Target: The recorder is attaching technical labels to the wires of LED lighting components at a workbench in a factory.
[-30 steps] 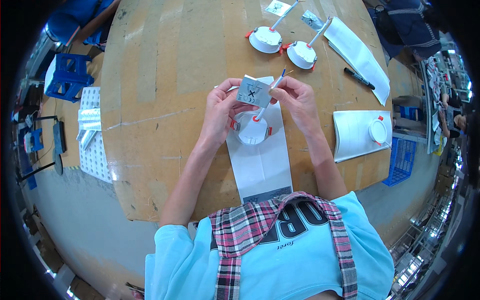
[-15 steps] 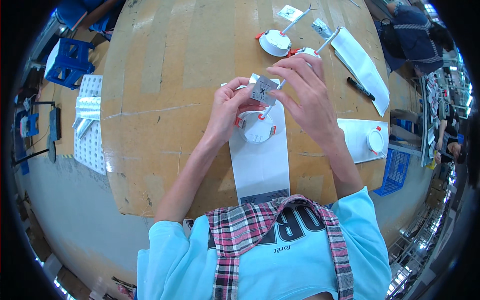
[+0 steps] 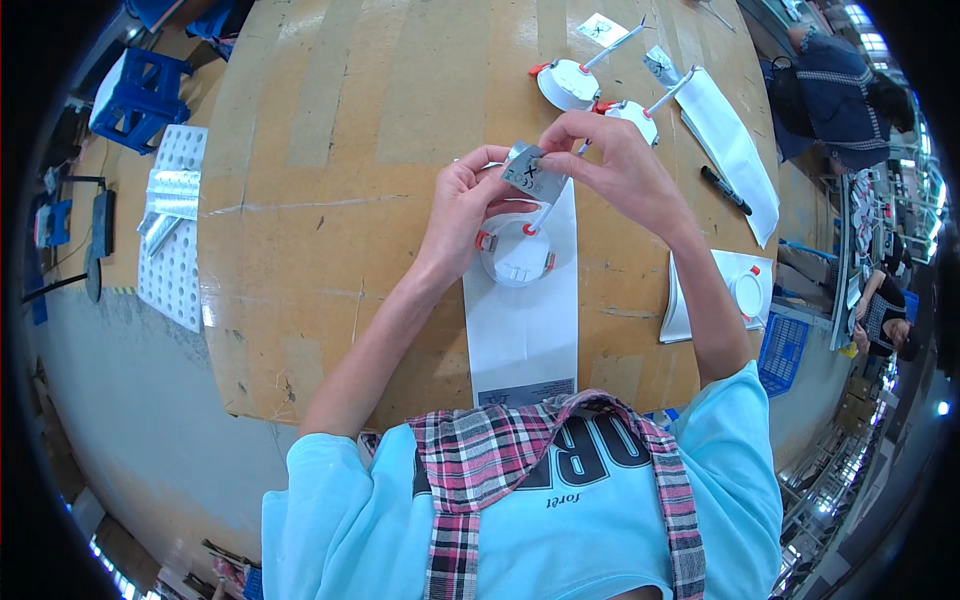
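A silver-grey label [image 3: 537, 178] with black print is pinched between the two hands. My left hand [image 3: 452, 212] grips its left side with thumb and fingers. At its upper right edge, the thumb and bent fingers of my right hand [image 3: 625, 172] are closed on it. Just below lies a round white downlight [image 3: 516, 262] with red-tipped spring clips, back side up. Its white cable [image 3: 541, 217] rises behind the label, partly hidden by it. The downlight rests on a long white paper strip [image 3: 522, 335] with a grey printed block at the near end.
Beyond my hands stand a white downlight [image 3: 568, 86] and another downlight [image 3: 633, 118], cables up. To the right are white sheets [image 3: 735, 150], a black marker [image 3: 726, 190] and a small white downlight [image 3: 747, 294] on paper. A blue crate [image 3: 784, 353] sits past the table's right edge.
My right hand's fingers have curled in and drawn closer to the label, which is tilted differently now. The left hand keeps its hold. The whole view has shifted slightly.
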